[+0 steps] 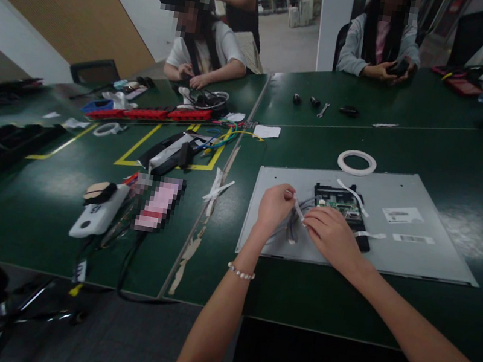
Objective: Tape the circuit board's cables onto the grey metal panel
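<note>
A short strip of white tape runs between my two hands. My left hand pinches its upper end, and the fingers of my right hand are closed at its lower end. Behind and below the strip is a bundle of grey cables. These lie on a flat grey metal panel, beside a black frame with a green circuit board. White tape pieces cross the frame's upper and right edges. My right hand covers part of the board.
A roll of white tape lies behind the panel. On the left are a pink phone, a white device with cables, and a black unit. Farther back are a small wrench and a red strip. Other people sit across the table.
</note>
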Demonstrator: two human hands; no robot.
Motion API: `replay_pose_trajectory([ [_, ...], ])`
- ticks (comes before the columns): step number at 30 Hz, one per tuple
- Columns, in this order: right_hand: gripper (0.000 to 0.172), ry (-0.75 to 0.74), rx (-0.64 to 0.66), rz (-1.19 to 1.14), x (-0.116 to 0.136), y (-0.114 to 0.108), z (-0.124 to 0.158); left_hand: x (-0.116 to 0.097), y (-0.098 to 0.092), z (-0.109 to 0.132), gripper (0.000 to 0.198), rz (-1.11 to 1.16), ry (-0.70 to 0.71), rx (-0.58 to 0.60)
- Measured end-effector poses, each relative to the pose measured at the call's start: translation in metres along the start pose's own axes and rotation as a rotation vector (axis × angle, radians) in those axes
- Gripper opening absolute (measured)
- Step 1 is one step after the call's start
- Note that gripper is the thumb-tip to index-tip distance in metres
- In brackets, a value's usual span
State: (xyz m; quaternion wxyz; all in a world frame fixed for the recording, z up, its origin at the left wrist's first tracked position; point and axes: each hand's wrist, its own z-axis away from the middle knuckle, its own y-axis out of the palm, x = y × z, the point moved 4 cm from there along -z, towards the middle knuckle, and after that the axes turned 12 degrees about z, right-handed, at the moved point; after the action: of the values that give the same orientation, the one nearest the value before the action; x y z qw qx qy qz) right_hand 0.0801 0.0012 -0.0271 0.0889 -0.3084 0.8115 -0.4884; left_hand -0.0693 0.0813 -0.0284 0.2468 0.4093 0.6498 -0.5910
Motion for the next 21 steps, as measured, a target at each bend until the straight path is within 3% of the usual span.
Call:
replay_pose_trajectory([
  [21, 0.020, 0.028, 0.008, -0.046, -0.001, 0.011, 0.001, -0.005, 0.002, 0.000, 0.027, 0.033, 0.024, 0.043],
])
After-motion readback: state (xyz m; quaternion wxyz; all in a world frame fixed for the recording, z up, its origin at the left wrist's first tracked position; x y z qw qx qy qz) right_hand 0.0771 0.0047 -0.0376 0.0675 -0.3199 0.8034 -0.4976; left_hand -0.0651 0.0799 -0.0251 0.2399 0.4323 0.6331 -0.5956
